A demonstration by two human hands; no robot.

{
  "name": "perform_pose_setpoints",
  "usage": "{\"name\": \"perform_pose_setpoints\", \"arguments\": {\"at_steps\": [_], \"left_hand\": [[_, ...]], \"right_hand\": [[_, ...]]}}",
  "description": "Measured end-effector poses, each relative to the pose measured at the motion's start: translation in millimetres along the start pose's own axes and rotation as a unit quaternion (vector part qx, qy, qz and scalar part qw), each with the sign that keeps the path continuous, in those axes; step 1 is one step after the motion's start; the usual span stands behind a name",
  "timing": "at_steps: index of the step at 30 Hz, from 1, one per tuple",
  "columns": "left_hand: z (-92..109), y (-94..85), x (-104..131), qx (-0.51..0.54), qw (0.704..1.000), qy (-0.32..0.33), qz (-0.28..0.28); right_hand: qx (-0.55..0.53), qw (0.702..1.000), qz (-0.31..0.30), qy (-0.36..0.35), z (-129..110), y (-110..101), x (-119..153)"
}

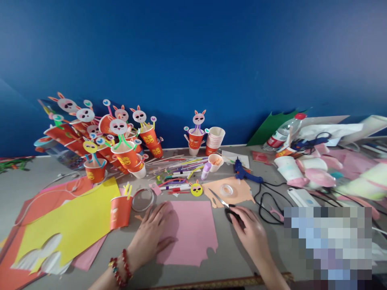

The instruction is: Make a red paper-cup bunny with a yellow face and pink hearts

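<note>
Pink paper (192,231) lies partly under your left hand (154,229), fingers spread, gripping nothing. At right, your right hand (249,227) curls its fingers around scissors (225,205).

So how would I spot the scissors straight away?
On the grey table, find the right hand. The scissors are there, black handles at that hand, blades over the peach paper. Unlike the blue glue gun beyond, they have slim metal blades.

Covered, cropped, blurred
The left hand (155,231) covers part of the pink sheet (192,231), the right hand (249,227) part of the scissors (225,204); pixel blocks (332,241) mask the lower right; the orange sheet (12,245) leaves frame left; the label (275,141) is unreadable.
</note>
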State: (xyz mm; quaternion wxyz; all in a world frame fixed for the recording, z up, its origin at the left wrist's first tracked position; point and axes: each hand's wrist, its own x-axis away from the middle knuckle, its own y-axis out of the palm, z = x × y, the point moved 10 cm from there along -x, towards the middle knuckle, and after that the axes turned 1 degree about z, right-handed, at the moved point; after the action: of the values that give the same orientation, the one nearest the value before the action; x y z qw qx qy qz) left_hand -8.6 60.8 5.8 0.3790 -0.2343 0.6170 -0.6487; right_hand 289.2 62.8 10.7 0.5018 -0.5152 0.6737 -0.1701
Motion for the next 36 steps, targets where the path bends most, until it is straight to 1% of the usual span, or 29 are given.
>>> {"name": "perform_pose_setpoints", "arguments": {"at_steps": [3, 6, 8, 11, 14, 16, 18, 20, 22, 24, 26, 29, 32, 34, 36], "left_hand": [[-3, 1.6, 1, -0.003, 1.0, -0.013, 0.003], [-4, 7.1, 0, -0.011, 1.0, -0.018, -0.017], [-1, 10.5, -2, -0.013, 0.999, -0.013, -0.029], [4, 12.3, -6, -0.012, 0.999, -0.013, -0.032], [11, 14.2, -11, -0.011, 0.999, -0.007, -0.038], [17, 15.5, -14, -0.01, 0.999, 0.006, -0.043], [21, 15.6, -15, -0.008, 0.999, 0.013, -0.042], [21, 15.1, -16, -0.004, 0.999, 0.015, -0.038], [21, 14.2, -15, 0.004, 0.999, 0.013, -0.033], [19, 12.6, -16, 0.016, 0.999, 0.008, -0.027], [17, 10.9, -17, 0.031, 0.999, 0.005, -0.02], [17, 7.4, -18, 0.067, 0.998, 0.007, -0.006], [13, -0.6, -18, 0.124, 0.992, -0.007, 0.026], [7, -7.5, -20, 0.191, 0.98, -0.034, 0.052], [-2, -11.0, -26, 0.286, 0.952, -0.078, 0.071]], "right_hand": [[-0.004, 1.0, 0.004, -0.005, -1, -1, 1], [0.006, 1.0, 0.005, -0.011, -4, -4, -1], [0.011, 1.0, 0.0, -0.02, -11, -7, -8], [-0.01, 0.999, -0.016, -0.049, -32, -6, -30], [-0.026, 0.995, -0.06, -0.078, -57, 11, -60], [0.0, 0.991, -0.095, -0.098, -72, 31, -77], [0.039, 0.986, -0.124, -0.104, -79, 53, -89], [0.066, 0.982, -0.138, -0.11, -82, 71, -96], [0.081, 0.979, -0.146, -0.121, -83, 84, -97], [0.083, 0.977, -0.146, -0.129, -83, 91, -96], [0.071, 0.979, -0.139, -0.131, -81, 92, -94], [0.019, 0.986, -0.124, -0.111, -75, 87, -94], [-0.097, 0.985, -0.129, -0.061, -68, 81, -93], [-0.203, 0.969, -0.141, -0.024, -68, 80, -92], [-0.302, 0.94, -0.155, 0.017, -73, 81, -89]]}}
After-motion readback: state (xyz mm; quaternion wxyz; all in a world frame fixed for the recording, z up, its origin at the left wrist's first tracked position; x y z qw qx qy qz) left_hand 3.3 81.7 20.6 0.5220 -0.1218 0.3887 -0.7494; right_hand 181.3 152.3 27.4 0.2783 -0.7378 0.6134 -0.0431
